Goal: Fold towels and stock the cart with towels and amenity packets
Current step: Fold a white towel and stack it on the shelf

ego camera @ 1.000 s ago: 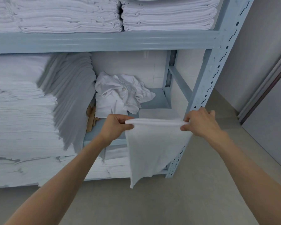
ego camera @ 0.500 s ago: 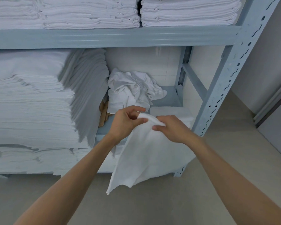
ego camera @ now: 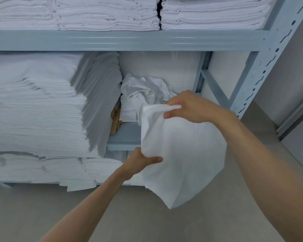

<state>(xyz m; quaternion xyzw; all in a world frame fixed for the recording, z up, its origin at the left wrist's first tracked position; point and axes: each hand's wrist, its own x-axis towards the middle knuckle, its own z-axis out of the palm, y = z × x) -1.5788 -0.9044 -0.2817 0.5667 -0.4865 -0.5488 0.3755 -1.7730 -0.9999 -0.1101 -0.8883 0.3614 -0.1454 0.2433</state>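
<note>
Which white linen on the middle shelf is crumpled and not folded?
The small heap at the back of the middle shelf, behind the right hand. It is bunched and wrinkled, while the tall stack left of it lies in flat folded layers.

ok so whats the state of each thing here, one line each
towel: half folded, hanging in the air
right hand: pinching the towel's top edge
left hand: gripping its left side lower down
crumpled linen: unfolded heap on the shelf
stacked towels: folded, piled
</note>
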